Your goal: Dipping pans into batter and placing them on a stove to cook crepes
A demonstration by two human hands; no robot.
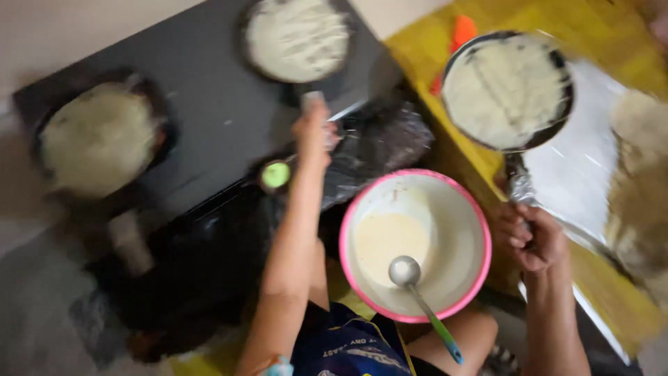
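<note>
Nearest you, low centre of the frame: your lap in dark printed cloth (348, 345), partly under the bowl.

Black cooktop (209, 104), upper left to centre: the largest item, carrying two pans.

Yellow table (431, 49), right side, with a white sheet (584, 160) laid on it and a blurred stack of flat cakes (640, 181) at the right edge.

Pink-rimmed bowl (415, 244), lower centre: pale batter pooled inside, with a ladle (417, 289) with a steel cup and a green-blue handle leaning over its near rim.

Pan in your right hand (532, 237), upper right: black pan (508, 90) filled with a pale cake, held above the table. Your fingers are curled tight around its foil-wrapped handle (518, 184).

Pan at left (101, 136): a pale cake inside, resting on the cooktop, blurred.

Pan at top centre (297, 38): a pale cake inside, on the cooktop's far edge. Your left hand (314, 132) reaches up to its handle; the fingers look closed on it, though blur hides the exact grip.

Crumpled foil (379, 143), centre, just right of your left hand.

Small green knob (275, 175), centre, beside your left wrist.

Orange tool (459, 31), top right, on the table behind the held pan.
</note>
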